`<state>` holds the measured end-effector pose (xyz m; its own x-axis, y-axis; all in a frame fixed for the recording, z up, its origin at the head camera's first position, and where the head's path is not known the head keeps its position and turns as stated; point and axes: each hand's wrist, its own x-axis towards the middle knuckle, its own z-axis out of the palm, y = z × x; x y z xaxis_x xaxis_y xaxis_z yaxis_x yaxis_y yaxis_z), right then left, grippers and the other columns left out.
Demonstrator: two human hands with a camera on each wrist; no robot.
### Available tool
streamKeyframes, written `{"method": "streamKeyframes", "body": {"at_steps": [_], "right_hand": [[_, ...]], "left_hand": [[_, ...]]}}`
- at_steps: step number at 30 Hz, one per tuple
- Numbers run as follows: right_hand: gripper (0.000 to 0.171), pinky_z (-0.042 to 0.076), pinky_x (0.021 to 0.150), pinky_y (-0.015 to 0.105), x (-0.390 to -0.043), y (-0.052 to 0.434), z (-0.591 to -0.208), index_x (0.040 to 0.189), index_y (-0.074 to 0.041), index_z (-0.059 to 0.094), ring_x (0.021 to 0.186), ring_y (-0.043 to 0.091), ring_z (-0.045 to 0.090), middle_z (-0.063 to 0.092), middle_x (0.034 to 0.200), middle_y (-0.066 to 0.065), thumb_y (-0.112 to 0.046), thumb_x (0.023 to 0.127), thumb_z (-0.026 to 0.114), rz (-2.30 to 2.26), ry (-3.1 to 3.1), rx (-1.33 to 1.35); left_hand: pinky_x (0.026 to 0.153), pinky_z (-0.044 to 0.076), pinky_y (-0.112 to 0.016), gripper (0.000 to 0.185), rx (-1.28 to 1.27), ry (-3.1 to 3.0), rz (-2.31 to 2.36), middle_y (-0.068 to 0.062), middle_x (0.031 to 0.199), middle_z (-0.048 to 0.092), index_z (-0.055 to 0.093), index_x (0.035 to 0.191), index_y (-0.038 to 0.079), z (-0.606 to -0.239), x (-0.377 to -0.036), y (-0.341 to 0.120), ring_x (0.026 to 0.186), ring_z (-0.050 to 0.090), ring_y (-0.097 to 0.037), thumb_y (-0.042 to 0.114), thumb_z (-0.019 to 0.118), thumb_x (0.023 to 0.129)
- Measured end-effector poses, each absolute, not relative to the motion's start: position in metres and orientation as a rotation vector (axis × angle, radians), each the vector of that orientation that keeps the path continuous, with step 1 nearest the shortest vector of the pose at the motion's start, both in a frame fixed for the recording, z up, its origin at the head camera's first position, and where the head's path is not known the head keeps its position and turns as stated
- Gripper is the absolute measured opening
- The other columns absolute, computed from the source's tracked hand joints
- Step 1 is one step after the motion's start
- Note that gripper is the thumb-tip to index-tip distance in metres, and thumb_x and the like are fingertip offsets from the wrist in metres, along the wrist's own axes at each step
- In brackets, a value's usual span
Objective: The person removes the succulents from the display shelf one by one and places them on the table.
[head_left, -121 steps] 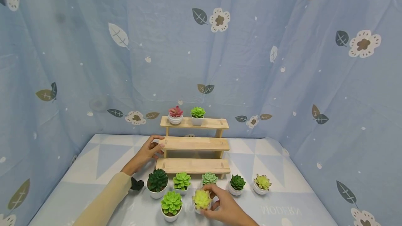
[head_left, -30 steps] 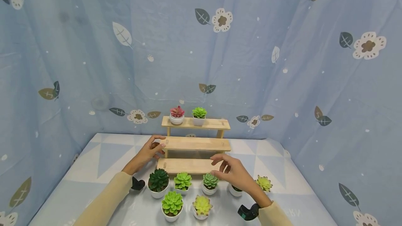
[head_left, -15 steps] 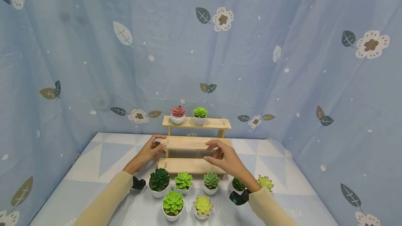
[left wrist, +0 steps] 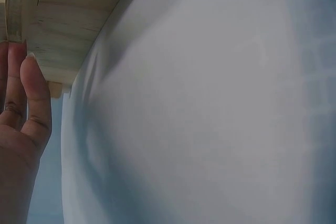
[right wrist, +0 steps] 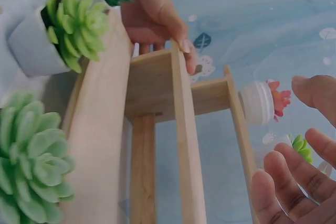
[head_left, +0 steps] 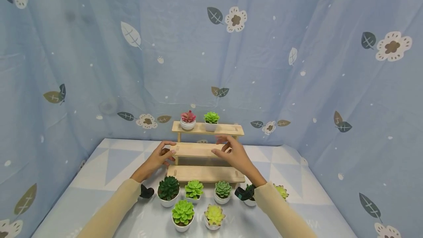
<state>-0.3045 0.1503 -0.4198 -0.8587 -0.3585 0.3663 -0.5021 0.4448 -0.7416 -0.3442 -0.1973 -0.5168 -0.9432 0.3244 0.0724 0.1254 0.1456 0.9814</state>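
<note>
A three-tier wooden plant stand (head_left: 198, 150) stands on the table against the curtain. My left hand (head_left: 158, 161) grips the left end of its middle shelf; the right wrist view shows those fingers (right wrist: 185, 51) at the board's end. My right hand (head_left: 232, 153) is raised at the right part of the middle shelf, holding nothing, its thumb and fingers apart. On the top shelf sit a potted red succulent (head_left: 188, 119) and a potted bright green succulent (head_left: 211, 120). Before the stand is a potted pale green succulent (head_left: 223, 191).
More potted succulents stand in front: a dark green one (head_left: 168, 190), bright green ones (head_left: 194, 190) and a yellow-green one (head_left: 214, 216). My right forearm partly hides another yellow-green succulent (head_left: 282, 192). A patterned blue curtain (head_left: 172, 47) hangs behind the table (head_left: 125, 157).
My right hand let go of the front yellow-green succulent, then rose past the bottom shelf to the middle and top shelves. My left hand has stayed at the stand's end.
</note>
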Motion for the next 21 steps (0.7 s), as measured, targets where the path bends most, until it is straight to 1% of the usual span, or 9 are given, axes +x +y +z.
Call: {"method": "streamKeyframes", "body": {"at_steps": [4, 7, 10, 16, 21], "right_hand": [[0.063, 0.053, 0.069, 0.04, -0.312, 0.147, -0.415, 0.147, -0.02, 0.054, 0.087, 0.019, 0.062, 0.062, 0.128, 0.008, -0.045, 0.094, 0.077, 1.41, -2.527, 0.728], [0.065, 0.053, 0.069, 0.04, -0.317, 0.145, -0.412, 0.148, -0.019, 0.052, 0.088, 0.019, 0.062, 0.062, 0.125, 0.003, -0.046, 0.094, 0.076, 1.408, -2.527, 0.701], [0.067, 0.052, 0.067, 0.041, -0.324, 0.143, -0.41, 0.149, -0.019, 0.052, 0.087, 0.019, 0.063, 0.063, 0.124, 0.002, -0.047, 0.093, 0.076, 1.402, -2.514, 0.679], [0.065, 0.054, 0.067, 0.04, -0.339, 0.139, -0.405, 0.147, -0.018, 0.052, 0.087, 0.02, 0.063, 0.062, 0.126, 0.008, -0.043, 0.093, 0.078, 1.414, -2.477, 0.631], [0.063, 0.056, 0.068, 0.039, -0.347, 0.136, -0.401, 0.148, -0.019, 0.051, 0.088, 0.021, 0.066, 0.062, 0.126, 0.007, -0.037, 0.094, 0.078, 1.435, -2.468, 0.576]], "left_hand": [[0.082, 0.052, -0.046, 0.048, 0.447, 2.261, 1.903, -0.018, 0.123, 0.056, 0.043, 0.146, 0.028, -0.518, -0.345, -0.198, 0.107, 0.062, -0.037, 0.046, 0.059, 0.105], [0.081, 0.052, -0.045, 0.048, 0.451, 2.27, 1.9, -0.018, 0.124, 0.056, 0.043, 0.146, 0.027, -0.519, -0.345, -0.199, 0.107, 0.063, -0.037, 0.045, 0.059, 0.105], [0.081, 0.052, -0.044, 0.048, 0.456, 2.269, 1.907, -0.018, 0.124, 0.057, 0.043, 0.147, 0.026, -0.52, -0.345, -0.199, 0.107, 0.063, -0.038, 0.043, 0.059, 0.106], [0.081, 0.053, -0.044, 0.05, 0.461, 2.263, 1.908, -0.018, 0.123, 0.057, 0.041, 0.148, 0.023, -0.519, -0.345, -0.199, 0.109, 0.062, -0.041, 0.043, 0.059, 0.106], [0.08, 0.053, -0.044, 0.049, 0.456, 2.23, 1.927, -0.018, 0.123, 0.056, 0.042, 0.147, 0.023, -0.519, -0.345, -0.199, 0.111, 0.059, -0.046, 0.042, 0.06, 0.105]]}}
